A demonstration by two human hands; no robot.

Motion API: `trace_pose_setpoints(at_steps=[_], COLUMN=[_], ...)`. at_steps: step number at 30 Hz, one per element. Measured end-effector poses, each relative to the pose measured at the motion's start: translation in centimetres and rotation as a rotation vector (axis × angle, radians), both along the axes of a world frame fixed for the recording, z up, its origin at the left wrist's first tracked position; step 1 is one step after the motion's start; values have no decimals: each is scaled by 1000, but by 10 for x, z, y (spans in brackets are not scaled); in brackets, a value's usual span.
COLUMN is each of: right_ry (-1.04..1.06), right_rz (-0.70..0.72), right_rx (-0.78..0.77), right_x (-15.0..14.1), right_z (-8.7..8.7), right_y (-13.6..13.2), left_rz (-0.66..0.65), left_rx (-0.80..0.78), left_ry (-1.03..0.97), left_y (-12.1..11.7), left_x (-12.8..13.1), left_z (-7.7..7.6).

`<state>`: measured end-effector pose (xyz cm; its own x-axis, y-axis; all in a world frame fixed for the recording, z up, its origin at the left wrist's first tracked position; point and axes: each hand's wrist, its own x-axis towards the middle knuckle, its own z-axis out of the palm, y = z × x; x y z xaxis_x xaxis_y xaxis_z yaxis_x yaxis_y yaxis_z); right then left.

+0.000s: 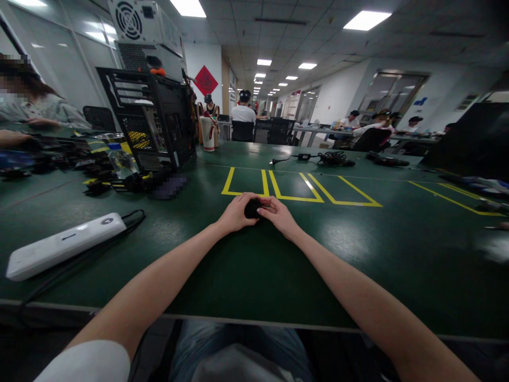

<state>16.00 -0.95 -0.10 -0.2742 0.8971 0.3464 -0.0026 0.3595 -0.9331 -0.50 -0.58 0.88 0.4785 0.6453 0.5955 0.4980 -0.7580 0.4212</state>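
Between my two hands is a small round black object (252, 208), low over the green table (278, 270); its exact kind I cannot make out. My left hand (236, 213) curls around its left side, thumb nearest me. From the right, my right hand (277, 213) closes on it with thumb and fingers. The fingers of both hands cover part of the object. Just beyond them, yellow tape outlines (246, 193) mark the table top.
A white power strip (67, 245) with a black cable lies at left. Behind it are an open black computer case (159, 122), a plastic bottle (121, 161) and black parts. A white cup (208, 132) and coiled cable (334, 158) stand farther back. Another person (43, 106) sits at far left.
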Motion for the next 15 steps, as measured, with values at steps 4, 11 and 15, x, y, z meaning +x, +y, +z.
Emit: trace_pose_setpoints(at_steps=[4, 11, 15], right_ry=[-7, 12, -16], right_rz=[64, 2, -33], right_rx=[-20, -10, -20], right_x=[2, 1, 1], right_z=[-2, -1, -1], right_y=[3, 1, 2], left_rz=[8, 6, 3], left_rx=[-3, 6, 8], left_ry=[5, 2, 0], left_y=[-1, 0, 1], left_x=[0, 0, 0], left_z=[0, -1, -2])
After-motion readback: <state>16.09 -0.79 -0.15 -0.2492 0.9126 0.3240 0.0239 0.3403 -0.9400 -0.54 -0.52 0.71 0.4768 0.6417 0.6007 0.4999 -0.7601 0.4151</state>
